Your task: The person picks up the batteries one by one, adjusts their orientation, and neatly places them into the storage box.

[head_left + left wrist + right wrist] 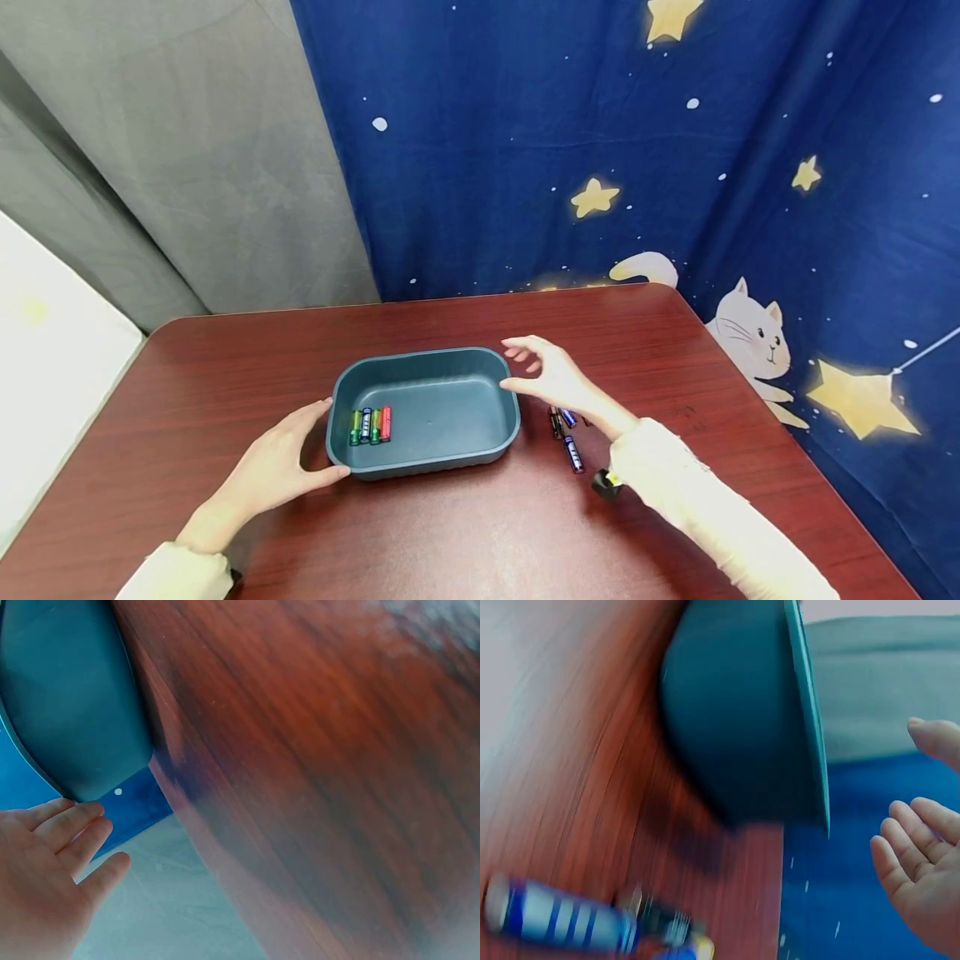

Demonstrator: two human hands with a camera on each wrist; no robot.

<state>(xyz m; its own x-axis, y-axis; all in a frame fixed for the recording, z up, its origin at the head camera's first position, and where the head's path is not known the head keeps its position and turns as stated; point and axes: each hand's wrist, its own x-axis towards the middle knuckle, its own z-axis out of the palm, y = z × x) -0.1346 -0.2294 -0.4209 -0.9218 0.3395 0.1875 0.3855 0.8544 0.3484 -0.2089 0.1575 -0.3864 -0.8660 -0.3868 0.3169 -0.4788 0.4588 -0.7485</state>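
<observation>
A dark teal plastic bin (442, 457) sits on the table, with several batteries (376, 426), green, blue-and-white and red, side by side at its left end. My left hand (273, 458) is spread around the bin's left end, its fingertips at the rim; in the left wrist view, the fingers (79, 825) lie by the bin's edge. My right hand (551, 375) hovers at the bin's right end with fingers apart and nothing between them. To the right of the bin lies a blue-and-white battery (573, 455), near black batteries (556, 422) partly hidden by my right forearm.
The reddish-brown wooden table (450, 533) extends around the bin. Behind it hang a grey curtain (225, 167) and a blue star-patterned curtain (487, 167). A white surface (52, 350) stands at the left.
</observation>
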